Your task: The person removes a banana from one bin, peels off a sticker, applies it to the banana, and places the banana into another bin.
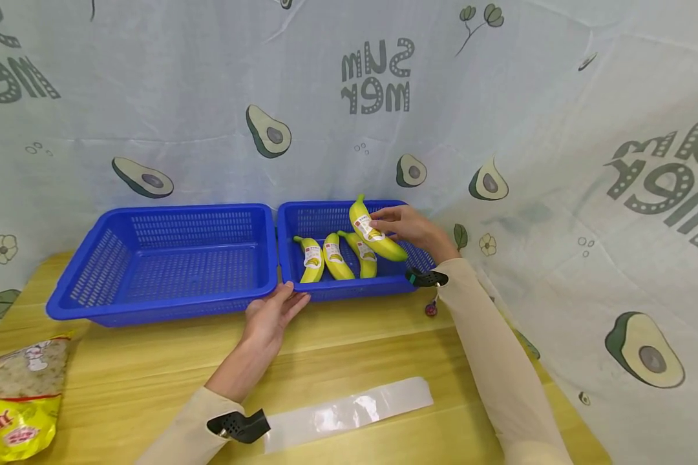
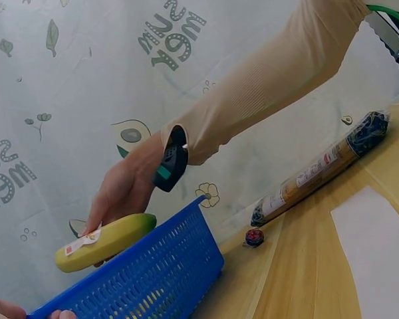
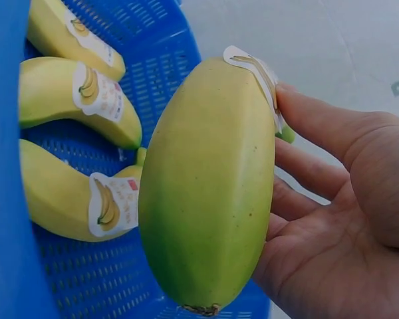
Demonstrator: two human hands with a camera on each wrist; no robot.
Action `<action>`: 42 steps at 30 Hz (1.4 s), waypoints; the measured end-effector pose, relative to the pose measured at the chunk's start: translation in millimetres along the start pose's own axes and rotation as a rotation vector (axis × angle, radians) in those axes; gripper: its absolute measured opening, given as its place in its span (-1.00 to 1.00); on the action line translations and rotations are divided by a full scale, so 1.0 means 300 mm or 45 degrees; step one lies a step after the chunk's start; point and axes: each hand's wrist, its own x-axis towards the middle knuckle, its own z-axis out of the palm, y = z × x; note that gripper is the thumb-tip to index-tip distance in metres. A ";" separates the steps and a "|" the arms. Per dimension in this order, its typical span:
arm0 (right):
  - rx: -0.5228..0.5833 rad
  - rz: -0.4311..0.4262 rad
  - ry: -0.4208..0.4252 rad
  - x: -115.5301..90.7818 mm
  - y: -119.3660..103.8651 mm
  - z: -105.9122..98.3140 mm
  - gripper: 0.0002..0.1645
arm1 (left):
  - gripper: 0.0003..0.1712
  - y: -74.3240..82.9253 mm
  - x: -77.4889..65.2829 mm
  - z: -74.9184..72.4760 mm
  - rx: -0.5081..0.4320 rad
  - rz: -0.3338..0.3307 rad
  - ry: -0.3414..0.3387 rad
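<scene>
My right hand (image 1: 407, 226) holds a yellow banana (image 3: 206, 193) with a white label, over the right end of a blue plastic basket (image 1: 349, 292). The thumb presses by the label while the fingers reach behind the fruit. Below it, three more labelled bananas (image 1: 335, 257) lie side by side in that basket. My left hand (image 1: 270, 316) grips the same basket at its front left corner, with fingertips (image 2: 63, 314) at the rim in the left wrist view.
A second blue basket (image 1: 163, 309) stands directly left. A yellow snack bag (image 1: 20, 400) lies at the table's left edge. Near the front is a clear plastic strip (image 1: 349, 413). The left wrist view shows a long wrapped package (image 2: 319, 169) and a small dark red ball (image 2: 254, 237).
</scene>
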 end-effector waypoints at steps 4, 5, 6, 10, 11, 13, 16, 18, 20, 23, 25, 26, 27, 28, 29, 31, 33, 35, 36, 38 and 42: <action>-0.008 0.013 -0.031 -0.001 0.018 -0.004 -0.34 | -0.85 -0.001 -0.002 0.004 0.005 -0.002 0.009; -0.008 0.020 -0.036 0.000 0.024 -0.004 -0.34 | -0.85 -0.001 -0.003 0.004 0.006 -0.002 0.010; -0.012 0.025 -0.038 0.001 0.029 -0.005 -0.34 | -0.84 -0.001 -0.004 0.004 0.007 -0.002 0.009; -0.015 0.039 -0.017 0.001 0.049 -0.008 -0.36 | -0.83 0.001 -0.007 0.007 0.002 -0.005 0.004; -0.020 0.043 -0.014 0.001 0.052 -0.009 -0.37 | -0.84 0.001 -0.007 0.007 -0.001 -0.006 0.004; -0.019 0.054 -0.012 0.003 0.059 -0.009 -0.37 | -0.85 0.001 -0.006 0.005 -0.007 -0.009 0.010; -0.011 0.078 -0.015 0.009 0.070 -0.011 -0.37 | -0.86 0.000 -0.004 0.001 -0.009 -0.010 0.009; -0.010 0.096 -0.012 0.012 0.080 -0.016 -0.36 | -0.86 0.000 -0.003 -0.001 -0.007 -0.012 0.003; -0.018 0.108 -0.015 0.016 0.091 -0.022 -0.35 | -0.86 0.000 -0.004 -0.001 -0.006 -0.016 -0.002; -0.016 0.126 -0.017 0.023 0.109 -0.028 -0.32 | -0.86 0.002 -0.006 -0.001 -0.012 -0.015 -0.007; -0.005 0.143 -0.010 0.028 0.118 -0.031 -0.31 | -0.86 0.003 -0.008 -0.001 -0.015 -0.012 -0.012; 0.000 0.151 -0.006 0.030 0.121 -0.032 -0.30 | -0.86 0.003 -0.008 -0.001 -0.015 -0.010 -0.014; 0.007 0.162 0.002 0.032 0.123 -0.033 -0.31 | -0.86 0.004 -0.008 -0.001 -0.015 -0.007 -0.019; 0.012 0.174 0.010 0.033 0.126 -0.033 -0.31 | -0.86 0.003 -0.008 -0.001 -0.013 -0.008 -0.022; 0.012 0.184 0.016 0.034 0.126 -0.033 -0.31 | -0.86 0.003 -0.007 -0.002 -0.011 -0.009 -0.021; 0.012 0.205 0.033 0.035 0.127 -0.033 -0.31 | -0.85 0.004 -0.007 -0.002 -0.010 -0.011 -0.024; 0.015 0.222 0.040 0.037 0.127 -0.033 -0.32 | -0.85 0.004 -0.006 -0.004 -0.005 -0.014 -0.027; 0.007 0.241 0.051 0.039 0.126 -0.032 -0.34 | -0.85 0.003 -0.004 -0.005 -0.001 -0.017 -0.026; 0.006 0.251 0.054 0.041 0.126 -0.032 -0.34 | -0.85 0.003 -0.004 -0.005 0.001 -0.018 -0.026; 0.001 0.270 0.053 0.045 0.123 -0.031 -0.34 | -0.86 0.003 -0.002 -0.006 0.004 -0.015 -0.028; -0.008 0.310 0.032 0.056 0.121 -0.031 -0.33 | -0.88 0.002 -0.001 -0.005 -0.001 -0.011 -0.024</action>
